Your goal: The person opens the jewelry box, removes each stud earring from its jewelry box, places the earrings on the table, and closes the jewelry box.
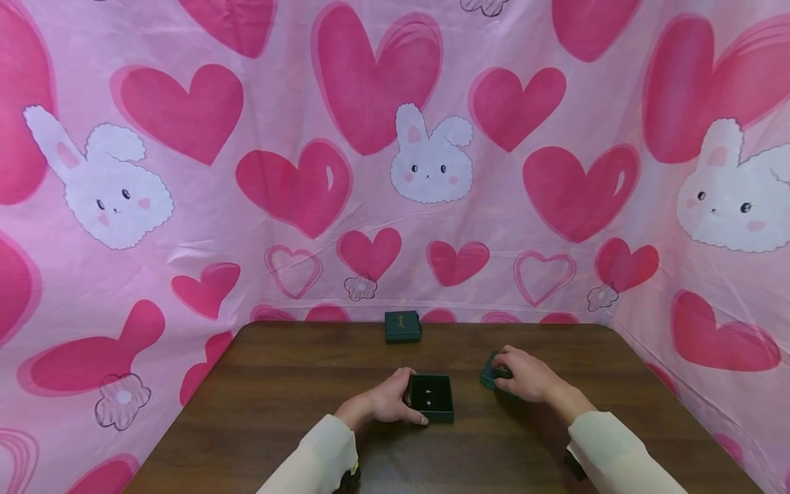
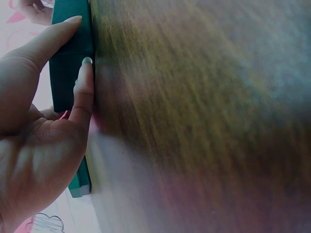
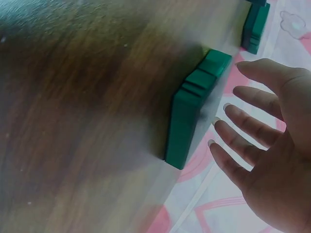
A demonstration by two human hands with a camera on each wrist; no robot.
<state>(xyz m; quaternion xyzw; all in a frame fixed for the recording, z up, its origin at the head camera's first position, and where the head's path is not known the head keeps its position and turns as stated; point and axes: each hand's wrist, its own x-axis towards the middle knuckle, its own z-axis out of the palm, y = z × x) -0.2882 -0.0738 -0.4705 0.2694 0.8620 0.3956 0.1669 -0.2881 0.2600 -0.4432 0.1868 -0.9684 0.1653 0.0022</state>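
- At the left, the left hand (image 1: 387, 399) is gripping an open dark green box (image 1: 441, 416) from its 9 o'clock side; the thumb is lying along the near wall, at 6 o'clock, and the fingers are curling round the far left corner.
- At 11 o'clock from that box, by the table's far edge, a closed green box (image 1: 401, 328) is sitting with a gold mark on its top.
- The open box is resting near the middle of the table (image 1: 278, 398); inside, on a black lining, two small silvery pieces (image 1: 428, 403) are lying, one at 12 o'clock of the other.
- At 2 o'clock from the open box, well apart from it, a green box-like piece (image 1: 489, 376) is lying on the table.
- At the right, the right hand (image 1: 526, 376) is hovering over that piece, its fingers loosely extended and spread, gripping nothing in the right wrist view; whether any fingertip is touching, I cannot tell.
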